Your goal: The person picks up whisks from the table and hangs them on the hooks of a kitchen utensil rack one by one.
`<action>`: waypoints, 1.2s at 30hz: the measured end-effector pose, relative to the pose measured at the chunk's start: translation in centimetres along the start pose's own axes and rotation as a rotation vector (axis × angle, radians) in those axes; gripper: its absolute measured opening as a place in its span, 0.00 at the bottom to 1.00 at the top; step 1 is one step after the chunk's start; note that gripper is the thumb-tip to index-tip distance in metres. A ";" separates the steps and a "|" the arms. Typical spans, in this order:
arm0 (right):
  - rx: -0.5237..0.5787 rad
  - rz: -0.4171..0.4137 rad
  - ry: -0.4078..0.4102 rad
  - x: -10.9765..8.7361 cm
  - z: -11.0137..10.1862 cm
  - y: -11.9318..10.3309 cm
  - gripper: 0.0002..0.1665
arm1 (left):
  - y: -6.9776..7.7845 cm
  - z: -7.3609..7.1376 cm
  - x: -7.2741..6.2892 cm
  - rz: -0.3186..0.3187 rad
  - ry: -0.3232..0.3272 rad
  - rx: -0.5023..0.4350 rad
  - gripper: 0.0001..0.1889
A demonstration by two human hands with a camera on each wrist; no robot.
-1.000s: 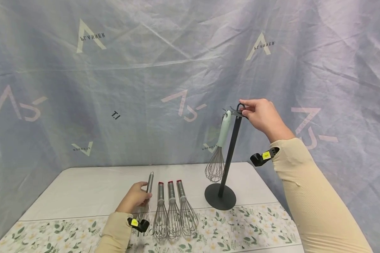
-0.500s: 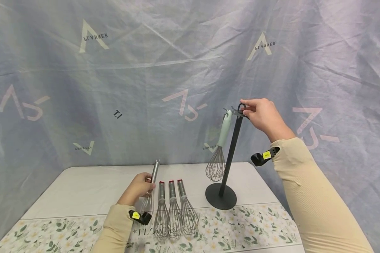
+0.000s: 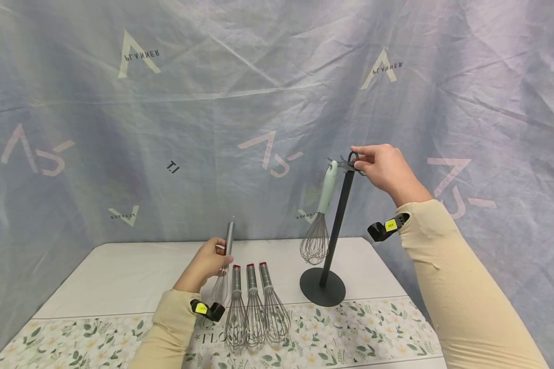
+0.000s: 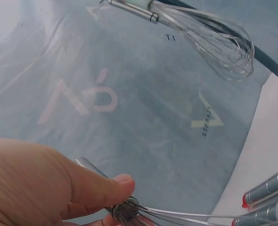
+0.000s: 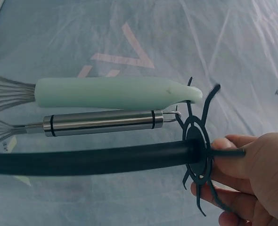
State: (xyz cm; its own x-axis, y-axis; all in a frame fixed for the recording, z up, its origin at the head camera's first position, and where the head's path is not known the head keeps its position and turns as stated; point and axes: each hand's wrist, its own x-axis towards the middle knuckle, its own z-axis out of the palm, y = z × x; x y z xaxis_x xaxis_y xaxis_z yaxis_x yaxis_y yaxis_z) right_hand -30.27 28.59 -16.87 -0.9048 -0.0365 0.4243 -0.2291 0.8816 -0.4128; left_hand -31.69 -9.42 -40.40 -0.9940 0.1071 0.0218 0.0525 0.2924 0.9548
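Note:
My left hand (image 3: 210,260) grips a steel-handled whisk (image 3: 230,238) just above its wires, holding it nearly upright over the table's left half. At the top of a black hook stand (image 3: 337,225), the fingers of my right hand (image 3: 384,165) pinch the ring. From the stand's hooks hangs a whisk with a pale green handle (image 3: 327,192). Behind it in the head view, but plain in the right wrist view, a second steel-handled whisk (image 5: 103,122) hangs by its loop. Several other hooks (image 5: 213,103) spread round the stand's top.
Three whisks with red-tipped handles lie side by side on the table: a left one (image 3: 237,277), a middle one (image 3: 252,277) and a right one (image 3: 265,277). The stand's round base (image 3: 323,297) rests to their right. A grey cloth (image 3: 189,128) hangs behind the table.
My left hand has lifted the steel whisk and moved it up and slightly right, its handle end rising above the table's back edge. My right hand stays on the stand's top.

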 end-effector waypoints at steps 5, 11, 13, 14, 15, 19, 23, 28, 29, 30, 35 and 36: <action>-0.012 0.001 -0.006 0.0 0.0 -0.1 0.29 | 1.2 0.1 0.3 0.018 -0.010 0.007 0.23; 0.008 0.000 0.000 0.1 0.0 -0.1 0.28 | 3.1 0.4 0.4 0.054 -0.024 0.037 0.24; 0.013 -0.001 0.006 0.1 0.0 0.0 0.28 | 3.7 0.5 0.5 0.063 -0.028 0.047 0.24; 0.017 0.000 0.008 0.1 0.0 0.1 0.28 | 4.0 0.5 0.5 0.067 -0.030 0.049 0.24; 0.019 0.002 0.009 0.1 0.0 0.1 0.28 | 4.3 0.5 0.5 0.074 -0.033 0.057 0.24; 0.022 0.009 0.008 0.1 0.1 0.1 0.28 | 5.3 0.8 0.5 0.105 -0.034 0.071 0.23; 0.021 0.008 0.012 0.1 0.1 0.1 0.28 | 6.2 1.1 0.5 0.125 -0.031 0.086 0.23; 0.023 0.010 0.011 0.0 0.1 0.2 0.28 | 7.2 1.5 0.3 0.151 -0.027 0.106 0.22; 0.020 0.010 0.010 -0.1 0.1 0.2 0.28 | 7.4 1.6 0.3 0.157 -0.025 0.110 0.21; 0.015 0.010 0.009 -0.1 0.2 0.2 0.28 | 7.6 1.6 0.3 0.162 -0.024 0.114 0.21; -0.017 -0.014 0.019 -0.1 0.2 0.1 0.28 | 8.3 1.9 0.2 0.188 -0.028 0.106 0.20; -0.021 -0.019 0.022 -0.1 0.3 0.1 0.28 | 8.5 2.0 0.2 0.193 -0.026 0.104 0.21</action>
State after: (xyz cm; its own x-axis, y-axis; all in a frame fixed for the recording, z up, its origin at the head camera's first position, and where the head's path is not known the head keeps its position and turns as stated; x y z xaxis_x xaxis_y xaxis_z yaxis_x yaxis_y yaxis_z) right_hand -30.29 28.60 -17.19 -0.8923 -0.0429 0.4494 -0.2379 0.8907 -0.3873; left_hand -31.25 -5.05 -32.91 -0.9618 0.1945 0.1928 0.2528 0.3599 0.8981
